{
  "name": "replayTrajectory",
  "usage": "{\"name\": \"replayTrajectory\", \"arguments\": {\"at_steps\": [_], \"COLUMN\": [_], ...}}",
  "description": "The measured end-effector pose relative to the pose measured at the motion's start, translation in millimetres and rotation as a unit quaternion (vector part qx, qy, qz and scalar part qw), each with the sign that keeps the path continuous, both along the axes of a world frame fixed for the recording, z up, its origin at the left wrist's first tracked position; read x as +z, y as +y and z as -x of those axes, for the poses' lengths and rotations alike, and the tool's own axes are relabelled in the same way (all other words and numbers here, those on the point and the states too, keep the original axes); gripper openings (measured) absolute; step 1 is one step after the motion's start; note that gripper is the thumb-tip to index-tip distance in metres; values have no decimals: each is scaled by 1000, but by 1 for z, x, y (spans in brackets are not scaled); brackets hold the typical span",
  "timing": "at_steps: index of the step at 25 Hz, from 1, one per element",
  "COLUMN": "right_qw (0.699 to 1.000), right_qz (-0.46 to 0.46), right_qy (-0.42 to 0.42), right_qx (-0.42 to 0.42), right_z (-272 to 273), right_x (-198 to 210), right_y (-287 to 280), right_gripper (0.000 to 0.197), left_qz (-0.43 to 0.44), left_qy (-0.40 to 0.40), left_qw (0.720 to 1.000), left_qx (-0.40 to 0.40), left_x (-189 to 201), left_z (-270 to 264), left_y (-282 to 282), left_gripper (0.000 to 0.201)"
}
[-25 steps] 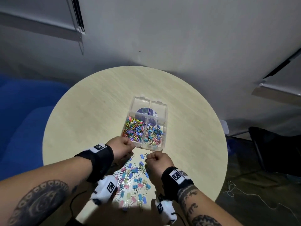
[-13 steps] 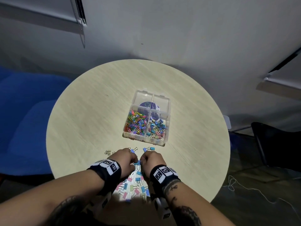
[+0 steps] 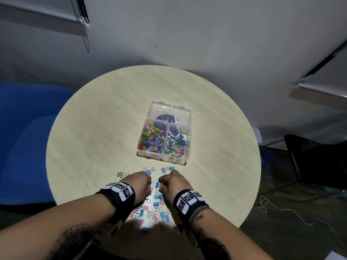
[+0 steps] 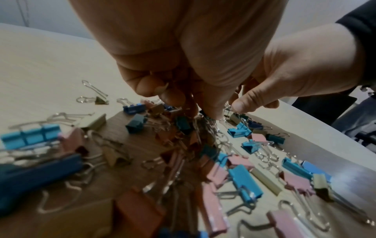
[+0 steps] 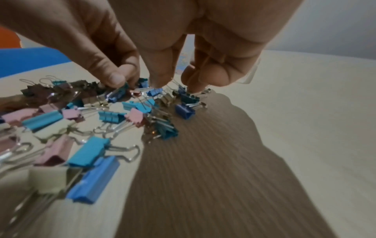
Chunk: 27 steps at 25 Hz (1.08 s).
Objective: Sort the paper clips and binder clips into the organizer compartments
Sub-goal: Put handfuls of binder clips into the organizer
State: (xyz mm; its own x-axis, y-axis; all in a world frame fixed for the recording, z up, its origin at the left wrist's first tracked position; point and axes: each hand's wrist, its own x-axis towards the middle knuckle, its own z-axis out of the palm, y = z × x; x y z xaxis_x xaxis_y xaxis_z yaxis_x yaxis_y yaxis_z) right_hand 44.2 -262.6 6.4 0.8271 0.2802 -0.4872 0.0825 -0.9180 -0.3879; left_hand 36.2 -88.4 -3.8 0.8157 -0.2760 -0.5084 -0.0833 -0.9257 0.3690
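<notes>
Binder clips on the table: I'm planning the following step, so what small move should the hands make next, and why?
Probably lift both hands toward the organizer: the right hand and left hand each pinch clips from the loose binder clips, and its near right compartment already holds binder clips.

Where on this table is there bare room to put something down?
Bare table lies left of the organizer, right of it, and behind it toward the far rim. The near edge is crowded: the binder clip pile sits between the left hand and right hand.
</notes>
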Motion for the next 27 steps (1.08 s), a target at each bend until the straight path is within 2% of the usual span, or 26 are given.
{"name": "replayTrajectory", "arguments": {"at_steps": [2, 6, 9, 11, 12, 14, 16, 18, 19, 20, 22, 24, 26, 27], "right_qw": [1000, 1000, 999, 992, 979, 932, 881, 823, 804, 802, 834, 874, 925, 956], "right_qz": [11, 6, -29, -71, -114, -198, -257, -336, -357, -358, -314, -267, -210, -150], "right_qy": [-9, -5, 21, 48, 72, 107, 148, 190, 205, 216, 223, 210, 166, 138], "right_qx": [15, 1, -27, -90, -153, -286, -368, -418, -428, -428, -396, -348, -271, -209], "right_z": [-2, -4, -6, -5, -4, -2, -4, -5, -5, -6, -6, -6, -5, -5], "right_x": [1, 3, 10, 12, 14, 14, 14, 15, 15, 13, 9, 5, -1, 2], "right_y": [4, 12, 15, 18, 21, 28, 33, 38, 41, 44, 52, 62, 71, 74], "right_gripper": [27, 19, 16, 17, 18, 16, 18, 17, 16, 15, 15, 13, 10, 7], "left_qz": [21, 101, 147, 168, 199, 264, 270, 275, 269, 234, 134, 96, 61, 47], "left_qy": [-3, -3, 10, 33, 47, 70, 94, 124, 125, 101, 31, 6, 16, 19], "left_qw": [999, 981, 959, 941, 921, 872, 837, 819, 822, 858, 903, 922, 947, 961], "left_qx": [34, 165, 240, 293, 332, 407, 467, 488, 486, 446, 407, 375, 314, 271], "left_x": [3, 6, 7, 9, 10, 15, 17, 23, 21, 17, 17, 14, 11, 6], "left_z": [1, 2, -3, -9, -11, -12, -11, -10, -11, -11, -7, 0, 3, 3], "left_y": [5, 20, 34, 42, 46, 51, 59, 66, 71, 78, 90, 102, 108, 111], "left_gripper": [13, 6, 21, 24, 24, 20, 15, 16, 21, 25, 21, 14, 25, 32]}}
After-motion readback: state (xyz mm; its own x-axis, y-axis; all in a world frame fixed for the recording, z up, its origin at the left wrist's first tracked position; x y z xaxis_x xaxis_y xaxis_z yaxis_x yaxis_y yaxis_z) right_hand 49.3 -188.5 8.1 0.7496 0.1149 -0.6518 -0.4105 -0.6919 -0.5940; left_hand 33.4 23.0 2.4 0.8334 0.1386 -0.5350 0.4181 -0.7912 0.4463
